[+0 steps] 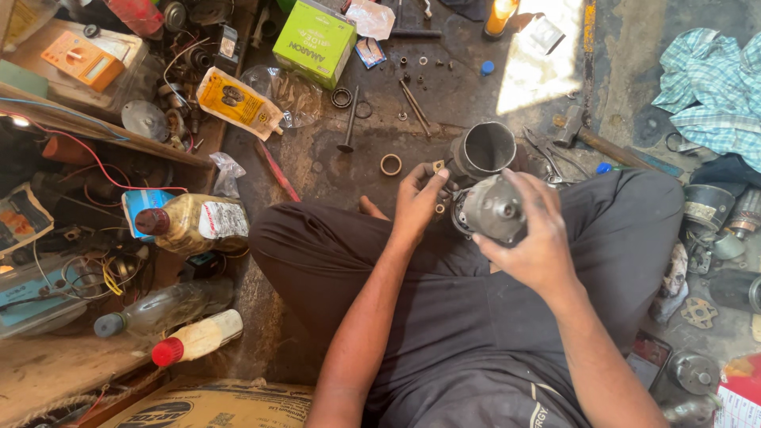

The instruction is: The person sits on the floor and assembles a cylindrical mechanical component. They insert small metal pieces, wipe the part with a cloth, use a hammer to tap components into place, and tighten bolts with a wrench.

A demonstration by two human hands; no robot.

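Cluttered wooden shelf (71, 361) at left edge, wires and bottles partly cut off. Left hand (418, 202) over lap, fingertips pinching small brass-coloured piece (438, 166), detail hard to make out. Right hand (535, 242) wraps grey motor housing (491, 210), palm hiding far side. Metal cylinder (483, 149) just beyond on grimy workshop floor (444, 87).

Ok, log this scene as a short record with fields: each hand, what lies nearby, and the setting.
Setting: person seated cross-legged on a grimy workshop floor
Left hand: pinches a small brass-coloured part
Right hand: grips a grey metal motor housing
Just beyond hands: open metal cylinder, small ring
Further off: green box, checked cloth
Left side: bottles
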